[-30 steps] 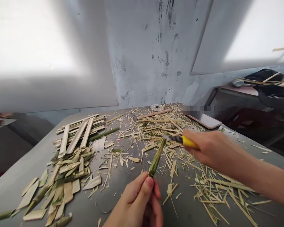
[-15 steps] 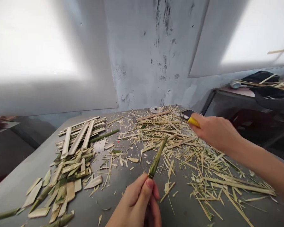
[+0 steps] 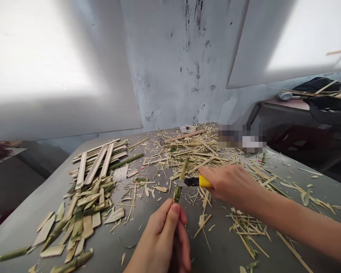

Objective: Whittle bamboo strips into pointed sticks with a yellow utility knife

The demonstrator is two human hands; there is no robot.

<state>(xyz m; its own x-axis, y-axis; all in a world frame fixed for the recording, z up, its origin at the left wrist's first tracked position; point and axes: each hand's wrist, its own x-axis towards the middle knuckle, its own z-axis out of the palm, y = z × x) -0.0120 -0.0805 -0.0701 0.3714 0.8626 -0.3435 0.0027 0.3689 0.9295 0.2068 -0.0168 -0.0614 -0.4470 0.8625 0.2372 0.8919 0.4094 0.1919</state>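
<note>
My left hand (image 3: 166, 231), low in the middle of the view, is closed round the lower end of a green bamboo strip (image 3: 183, 172). The strip points up and away, leaning slightly right. My right hand (image 3: 230, 184) grips a yellow and black utility knife (image 3: 197, 182) from the right. Its blade lies across the strip, a little above the left thumb; whether it bites into the bamboo I cannot tell. Below and around both hands, thin bamboo shavings (image 3: 247, 227) lie on the grey table (image 3: 108, 246).
Split bamboo pieces (image 3: 96, 167) are stacked at the left, with broken bits (image 3: 74, 231) in front. A thick heap of shavings covers the back middle. A clear roll (image 3: 188, 129) lies near the wall. Farther right, another table (image 3: 290, 107) holds a black cap (image 3: 329, 106).
My right hand has brought the knife left and down, from beyond the shavings onto the bamboo strip. My left hand keeps its hold on the strip, slightly lower and more left.
</note>
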